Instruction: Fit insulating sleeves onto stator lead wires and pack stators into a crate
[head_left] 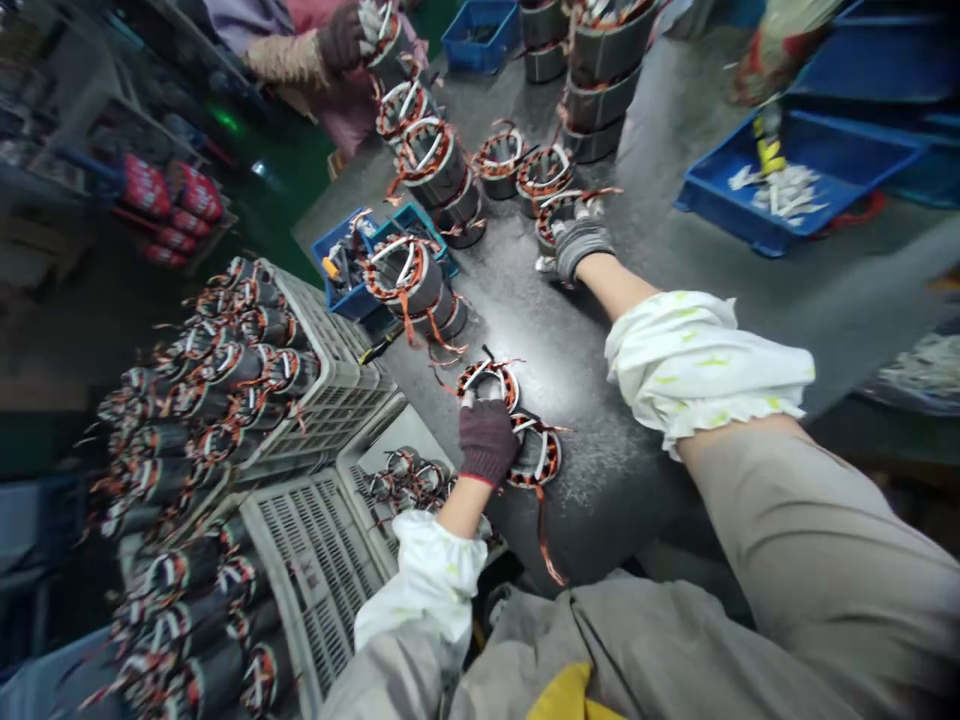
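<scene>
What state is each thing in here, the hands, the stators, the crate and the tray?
Left hand: dark-gloved, on a copper-wound stator.
Right hand: grey-gloved, resting on another stator.
Stacked stators: standing in a column on the bench.
White plastic crate: filled with stators lying on their sides.
Blue tray: holding white pieces.

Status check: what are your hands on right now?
Left hand on a copper-wound stator, second stator beside it. Right hand on another stator. Orange lead trailing from the second stator.
</scene>
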